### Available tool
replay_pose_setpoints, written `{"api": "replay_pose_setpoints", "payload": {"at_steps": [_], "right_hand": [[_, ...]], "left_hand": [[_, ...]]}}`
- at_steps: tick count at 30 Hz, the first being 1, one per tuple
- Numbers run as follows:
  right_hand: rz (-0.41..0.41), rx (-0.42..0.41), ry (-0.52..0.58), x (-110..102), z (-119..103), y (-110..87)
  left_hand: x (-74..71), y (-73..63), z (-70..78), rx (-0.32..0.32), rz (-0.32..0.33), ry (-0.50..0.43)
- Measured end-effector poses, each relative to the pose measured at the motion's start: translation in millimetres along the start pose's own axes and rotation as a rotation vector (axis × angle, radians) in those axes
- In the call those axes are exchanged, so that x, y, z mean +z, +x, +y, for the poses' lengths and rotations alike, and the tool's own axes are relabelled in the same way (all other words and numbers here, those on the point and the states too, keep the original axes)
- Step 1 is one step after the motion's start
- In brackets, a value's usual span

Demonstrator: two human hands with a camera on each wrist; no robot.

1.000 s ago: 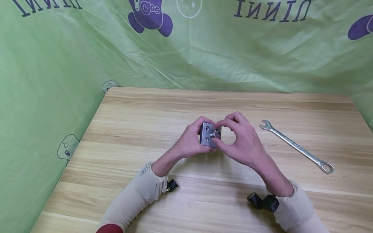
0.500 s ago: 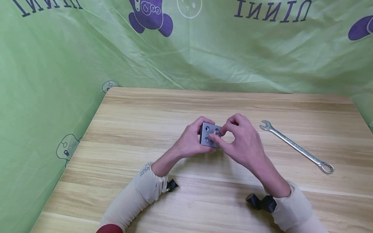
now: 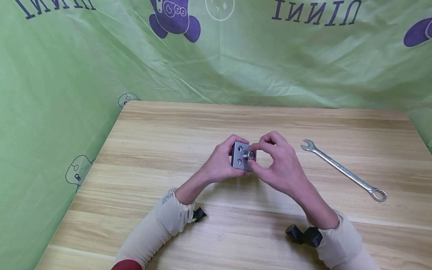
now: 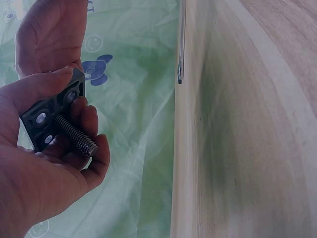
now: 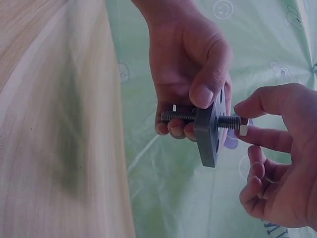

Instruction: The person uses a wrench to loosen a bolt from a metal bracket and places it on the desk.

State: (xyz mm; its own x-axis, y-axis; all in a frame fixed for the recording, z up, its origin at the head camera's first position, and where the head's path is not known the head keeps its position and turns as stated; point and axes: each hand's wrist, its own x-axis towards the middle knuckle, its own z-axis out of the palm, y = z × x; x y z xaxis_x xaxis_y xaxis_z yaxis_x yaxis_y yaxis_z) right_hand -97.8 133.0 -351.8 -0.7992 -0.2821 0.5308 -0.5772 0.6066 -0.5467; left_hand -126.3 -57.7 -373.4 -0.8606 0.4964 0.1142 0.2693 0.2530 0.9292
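My left hand [image 3: 221,161] grips a grey rectangular metal plate [image 3: 238,156] by its edges, above the middle of the table. A silver hex bolt [image 5: 229,122] runs through one of the plate's holes, its head standing out some way on the near side. On the far side the bolt's threaded end [image 4: 79,136] sticks out past the left fingers. My right hand [image 3: 281,163] has thumb and index finger at opposite sides of the bolt head, pinching it, while its other fingers curl loosely. Other holes in the plate show in the head view.
A combination wrench [image 3: 344,170] lies slantwise on the wooden table [image 3: 162,138], right of the hands. Green printed cloth [image 3: 236,67] hangs behind the table and along its left side. Dark wrist devices [image 3: 303,235] sit at both sleeves.
The right thumb and index finger swept round the bolt head, thumb crossing over the plate half a second ago, then came back to their earlier position. Left hand and plate stay still.
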Motion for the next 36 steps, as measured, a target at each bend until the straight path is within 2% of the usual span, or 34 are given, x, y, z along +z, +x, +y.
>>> {"api": "replay_pose_setpoints", "payload": {"at_steps": [11,17,28,31,36], "right_hand": [[-0.026,-0.050,0.069,0.1,0.6,0.0],[-0.060,-0.037,0.067,-2.0,0.5,0.5],[-0.023,0.116,-0.142,-3.1,-2.2,-1.1],[-0.009,0.126,-0.174,0.0,-2.8,-2.6],[0.040,0.086,-0.187,4.1,-3.3,-3.1]], "left_hand": [[2.1,0.0,-0.3,0.017,0.010,0.013],[2.2,-0.1,-0.2,0.015,0.006,0.003],[1.3,0.0,0.6,-0.003,0.005,0.004],[1.1,-0.1,0.7,-0.001,0.006,0.006],[1.0,0.2,0.3,-0.002,0.003,0.011]]}}
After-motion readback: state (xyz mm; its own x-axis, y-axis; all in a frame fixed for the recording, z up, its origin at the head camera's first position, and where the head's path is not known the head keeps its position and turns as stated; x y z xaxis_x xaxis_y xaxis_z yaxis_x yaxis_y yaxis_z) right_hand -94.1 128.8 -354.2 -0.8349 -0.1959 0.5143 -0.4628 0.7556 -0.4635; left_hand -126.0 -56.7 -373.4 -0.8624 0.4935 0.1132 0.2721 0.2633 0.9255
